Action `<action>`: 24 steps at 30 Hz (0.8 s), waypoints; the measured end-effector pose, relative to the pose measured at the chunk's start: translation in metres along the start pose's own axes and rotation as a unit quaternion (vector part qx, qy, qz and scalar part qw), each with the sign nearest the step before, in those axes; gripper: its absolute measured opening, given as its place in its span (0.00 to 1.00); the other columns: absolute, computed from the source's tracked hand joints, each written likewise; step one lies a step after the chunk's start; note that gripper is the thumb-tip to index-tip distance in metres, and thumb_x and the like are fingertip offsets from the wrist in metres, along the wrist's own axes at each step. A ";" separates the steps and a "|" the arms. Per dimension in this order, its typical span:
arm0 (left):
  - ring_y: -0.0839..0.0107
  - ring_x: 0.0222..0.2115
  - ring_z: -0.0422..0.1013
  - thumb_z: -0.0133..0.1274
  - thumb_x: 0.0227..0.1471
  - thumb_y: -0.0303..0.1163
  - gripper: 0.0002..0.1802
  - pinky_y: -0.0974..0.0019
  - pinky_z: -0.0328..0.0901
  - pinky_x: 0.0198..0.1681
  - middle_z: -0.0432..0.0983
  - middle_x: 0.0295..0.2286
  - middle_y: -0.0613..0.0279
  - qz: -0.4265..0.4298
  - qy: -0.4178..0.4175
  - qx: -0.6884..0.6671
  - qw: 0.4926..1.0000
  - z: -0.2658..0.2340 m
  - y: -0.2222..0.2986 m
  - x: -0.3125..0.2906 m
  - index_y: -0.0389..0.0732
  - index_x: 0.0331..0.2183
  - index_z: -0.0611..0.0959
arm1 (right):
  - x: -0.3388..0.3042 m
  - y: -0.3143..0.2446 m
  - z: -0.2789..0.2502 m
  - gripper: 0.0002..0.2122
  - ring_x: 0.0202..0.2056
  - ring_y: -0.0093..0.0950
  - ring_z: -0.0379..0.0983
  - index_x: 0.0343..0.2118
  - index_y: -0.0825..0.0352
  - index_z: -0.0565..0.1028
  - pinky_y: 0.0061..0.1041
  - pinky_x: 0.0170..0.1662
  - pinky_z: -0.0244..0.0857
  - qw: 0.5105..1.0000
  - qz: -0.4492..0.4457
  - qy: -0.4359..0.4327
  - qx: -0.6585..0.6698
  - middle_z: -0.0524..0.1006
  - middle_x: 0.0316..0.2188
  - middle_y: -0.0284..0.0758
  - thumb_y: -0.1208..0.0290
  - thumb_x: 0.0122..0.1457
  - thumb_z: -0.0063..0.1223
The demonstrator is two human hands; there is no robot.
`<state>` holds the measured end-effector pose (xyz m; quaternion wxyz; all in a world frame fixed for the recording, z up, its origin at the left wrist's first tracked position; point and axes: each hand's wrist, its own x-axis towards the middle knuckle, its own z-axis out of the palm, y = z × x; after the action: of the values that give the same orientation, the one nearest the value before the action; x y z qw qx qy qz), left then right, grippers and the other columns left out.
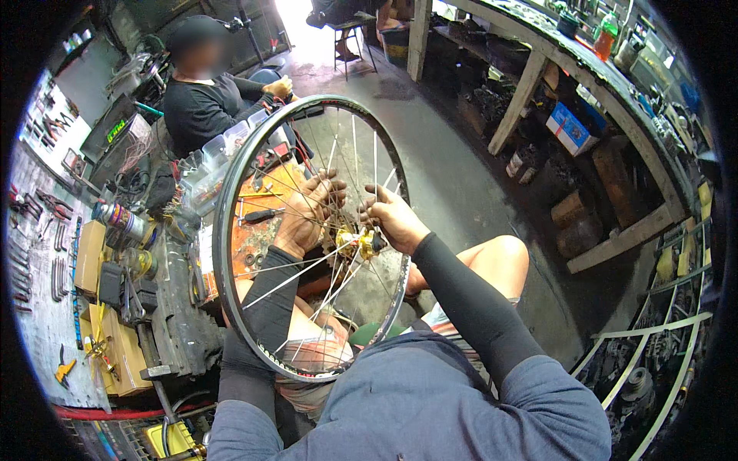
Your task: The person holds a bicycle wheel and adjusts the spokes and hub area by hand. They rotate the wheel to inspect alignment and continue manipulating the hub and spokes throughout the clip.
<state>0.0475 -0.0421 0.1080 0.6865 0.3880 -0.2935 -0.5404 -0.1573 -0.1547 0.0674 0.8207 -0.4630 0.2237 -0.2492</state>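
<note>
Right hand (396,220) of mine has its fingers curled just beside the gold hub (355,244); my left hand (309,217) is half bent among the spokes (288,282). Whether either grips a spoke, I cannot tell. The wheel (221,207) stands tilted over my lap, its rim circling the hub, my left forearm seen through it. Crowding its left side are an orange bench top (260,198) with a screwdriver (264,216), clear bins (223,146) and, beyond, a seated person (206,111). Rightward, grey floor (453,154) gives me more room, bounded by the wooden workbench (530,92) and a metal rack (667,325).
</note>
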 end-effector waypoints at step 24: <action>0.62 0.54 0.81 0.49 0.77 0.46 0.29 0.58 0.78 0.59 0.82 0.56 0.52 -0.211 -0.052 -0.123 0.968 0.023 -0.018 -0.092 0.36 0.67 0.74 | -0.088 -0.059 0.008 0.43 0.46 0.27 0.77 0.77 0.74 0.52 0.26 0.55 0.70 0.985 -0.080 -0.123 0.094 0.77 0.47 0.37 0.78 0.59 0.59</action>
<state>-0.0029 0.0401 0.1059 0.5836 0.3248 -0.1716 -0.7242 -0.2330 -0.1219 0.1344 0.8594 -0.4268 0.0591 -0.2752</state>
